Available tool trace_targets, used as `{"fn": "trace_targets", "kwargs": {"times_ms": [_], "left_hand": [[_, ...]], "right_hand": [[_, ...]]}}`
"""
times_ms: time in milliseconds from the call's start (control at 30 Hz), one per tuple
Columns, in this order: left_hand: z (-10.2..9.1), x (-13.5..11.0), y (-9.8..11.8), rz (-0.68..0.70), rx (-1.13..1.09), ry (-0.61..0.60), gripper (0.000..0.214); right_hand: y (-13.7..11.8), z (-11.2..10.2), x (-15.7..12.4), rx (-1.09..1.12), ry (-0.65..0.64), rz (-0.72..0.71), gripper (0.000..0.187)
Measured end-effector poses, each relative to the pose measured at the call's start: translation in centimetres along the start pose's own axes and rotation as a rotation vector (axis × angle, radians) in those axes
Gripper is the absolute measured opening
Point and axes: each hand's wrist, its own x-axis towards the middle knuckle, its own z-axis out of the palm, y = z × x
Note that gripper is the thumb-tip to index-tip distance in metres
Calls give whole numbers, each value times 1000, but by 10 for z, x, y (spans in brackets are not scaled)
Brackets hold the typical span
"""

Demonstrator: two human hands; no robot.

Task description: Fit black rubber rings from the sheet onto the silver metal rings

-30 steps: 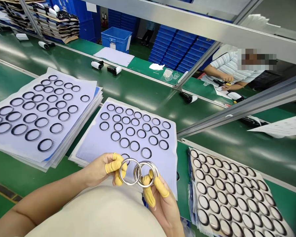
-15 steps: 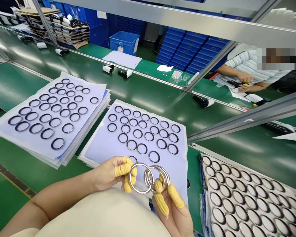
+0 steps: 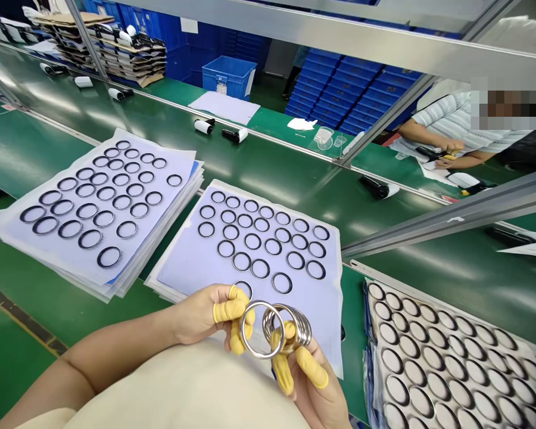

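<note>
Yellow finger cots cover the fingertips of both my hands. My left hand point(image 3: 232, 319) pinches one shiny metal ring point(image 3: 243, 337) at its left edge, tilted up in front of my body. In my right hand point(image 3: 306, 369) is a bunch of several similar metal rings point(image 3: 301, 326), with fingers through and around them. The single ring overlaps the bunch in view; whether they touch, I cannot tell. Just beyond my hands lies a white sheet stack point(image 3: 183, 262) with rows of dark-edged rings point(image 3: 273, 246) on it.
Another sheet stack with rings point(image 3: 129, 262) lies to the left. At the right is a ring-covered tray point(image 3: 433, 313). Beyond a metal frame post point(image 3: 429, 229), a conveyor point(image 3: 286, 158) carries black-and-white parts point(image 3: 235, 136). Across it, another person point(image 3: 451, 128) handles a black part.
Both hands have stayed close together while the left-hand ring has shifted slightly right, nearer the bunch. My right fingers have moved a little around the bunch. The conveyor parts have slid right.
</note>
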Motion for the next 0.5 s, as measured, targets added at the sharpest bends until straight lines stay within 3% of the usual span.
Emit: {"fn": "trace_targets", "kwargs": {"times_ms": [333,500], "left_hand": [[5,-5,2,28,163,-38,45],[2,-5,0,144,439,-25,44]], "right_hand": [[5,2,3,13,-129,-39,27],[6,3,3,-8,-133,-33,32]]}}
